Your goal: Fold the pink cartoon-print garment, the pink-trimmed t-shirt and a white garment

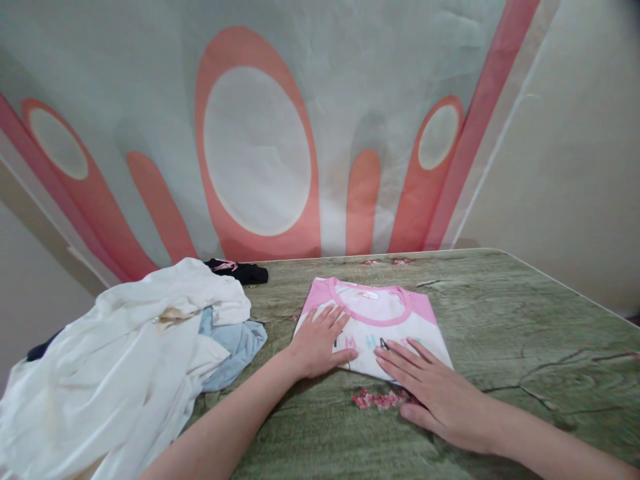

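A folded T-shirt (370, 327), white with a pink collar and pink shoulders, lies flat on the table with its neckline facing away from me. Coloured letters run across its front, partly hidden by my hands. My left hand (320, 343) rests flat on the shirt's left side, fingers spread. Over the lower right part lies my right hand (435, 393), fingers stretched out on the cloth and the thumb near the table's printed flowers. Neither hand grips anything.
A heap of white clothes (125, 347) covers the table's left side, with a light blue garment (235, 350) under its edge. Behind it lies a black garment (250, 273). The wood-patterned table (510, 320) meets a patterned wall (330, 67) at the back.
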